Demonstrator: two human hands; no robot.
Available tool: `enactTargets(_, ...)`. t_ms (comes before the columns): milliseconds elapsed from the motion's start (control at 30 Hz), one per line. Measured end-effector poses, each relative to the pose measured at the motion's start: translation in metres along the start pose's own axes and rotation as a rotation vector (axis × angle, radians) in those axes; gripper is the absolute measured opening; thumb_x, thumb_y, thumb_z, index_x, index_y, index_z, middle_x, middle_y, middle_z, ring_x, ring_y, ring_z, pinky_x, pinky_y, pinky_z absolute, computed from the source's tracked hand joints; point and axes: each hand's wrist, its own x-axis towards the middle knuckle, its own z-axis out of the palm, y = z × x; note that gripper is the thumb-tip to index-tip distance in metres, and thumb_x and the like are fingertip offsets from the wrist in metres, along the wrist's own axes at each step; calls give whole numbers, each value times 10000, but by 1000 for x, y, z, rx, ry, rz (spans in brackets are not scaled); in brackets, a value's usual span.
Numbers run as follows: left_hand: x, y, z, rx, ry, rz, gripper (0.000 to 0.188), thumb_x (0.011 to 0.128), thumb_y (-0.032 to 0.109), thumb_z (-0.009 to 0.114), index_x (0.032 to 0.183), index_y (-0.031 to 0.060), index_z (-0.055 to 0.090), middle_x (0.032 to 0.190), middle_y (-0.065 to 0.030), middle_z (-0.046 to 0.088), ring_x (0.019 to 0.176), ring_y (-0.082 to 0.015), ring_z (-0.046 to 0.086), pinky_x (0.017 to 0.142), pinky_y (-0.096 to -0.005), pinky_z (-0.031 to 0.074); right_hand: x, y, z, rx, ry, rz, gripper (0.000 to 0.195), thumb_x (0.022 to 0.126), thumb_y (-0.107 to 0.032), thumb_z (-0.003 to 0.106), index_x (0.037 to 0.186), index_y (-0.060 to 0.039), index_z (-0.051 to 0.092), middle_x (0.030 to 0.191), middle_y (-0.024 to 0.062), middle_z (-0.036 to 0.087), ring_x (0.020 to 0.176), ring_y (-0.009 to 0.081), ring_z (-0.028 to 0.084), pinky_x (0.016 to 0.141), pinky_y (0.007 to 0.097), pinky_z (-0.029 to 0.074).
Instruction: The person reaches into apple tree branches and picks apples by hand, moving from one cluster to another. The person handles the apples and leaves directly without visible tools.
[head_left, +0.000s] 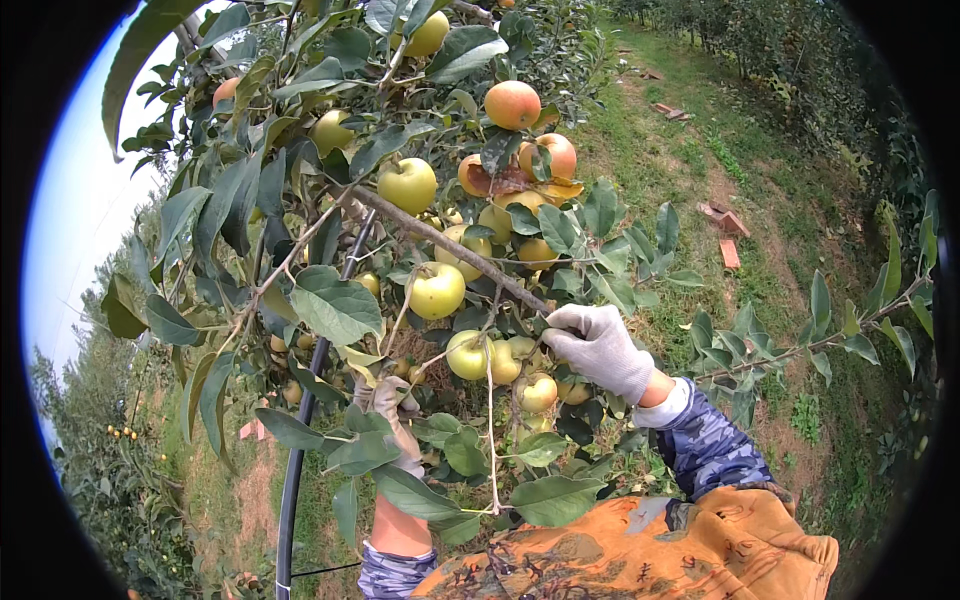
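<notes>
My right hand (600, 349), in a pale knitted glove, pinches the outer end of a bare brown apple branch (457, 244). My left hand (388, 409), also gloved, reaches up among the leaves lower left of it. Foliage covers part of that hand, and what its fingers hold cannot be made out. Between the hands hang a yellow-green apple (468, 355) and a blushed apple (538, 394). Above them a larger yellow-green apple (436, 290) hangs just under the branch. Higher up are a red-orange apple (512, 105) and a brown, withered leaf (504, 180) against other apples.
A black hose (301, 442) runs up through the tree on the left. Thin twigs and a leafy shoot (817, 345) reach in from the right. Red bricks (729, 253) lie on the grass strip (675, 172), with another tree row (810, 67) beyond.
</notes>
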Motion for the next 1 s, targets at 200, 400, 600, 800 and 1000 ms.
enactTargets(200,-35,90,96,65,125,-363,177,904,206,587,930,32,597,741,-23,562,576,-91,515,486,-219,437,-127,67,-22,-10,21,274,88,816,-74,624,815,14,624,600,-8,530,529,29,453,472,226,378)
enactTargets(400,-70,-22,-35,-208,246,-757,340,954,291,456,1163,30,522,811,-26,577,718,-149,598,580,-281,503,-258,155,-42,-531,-177,616,233,779,-196,568,912,-10,614,818,166,640,774,327,612,704,394,477)
enactTargets(600,-138,-68,-60,-97,-85,-1045,367,918,250,529,1226,56,478,1029,-45,598,756,-147,593,637,-286,522,-253,161,-40,-390,-170,698,470,782,-253,566,1194,-28,539,1057,228,606,989,385,575,859,427,453)
enactTargets(800,-166,-45,73,238,-321,-1099,415,898,221,606,1237,27,467,927,-24,600,692,-77,549,565,-215,462,-229,208,40,-292,-325,356,378,755,-191,579,1046,45,529,948,256,601,902,403,582,788,453,450)
enactTargets(1000,-192,-79,68,710,-533,-784,235,806,91,667,1012,-1,602,811,-29,623,660,-102,546,604,-253,455,-238,194,30,-110,-352,381,331,798,-204,580,1089,-46,605,946,185,653,871,315,629,772,396,477)
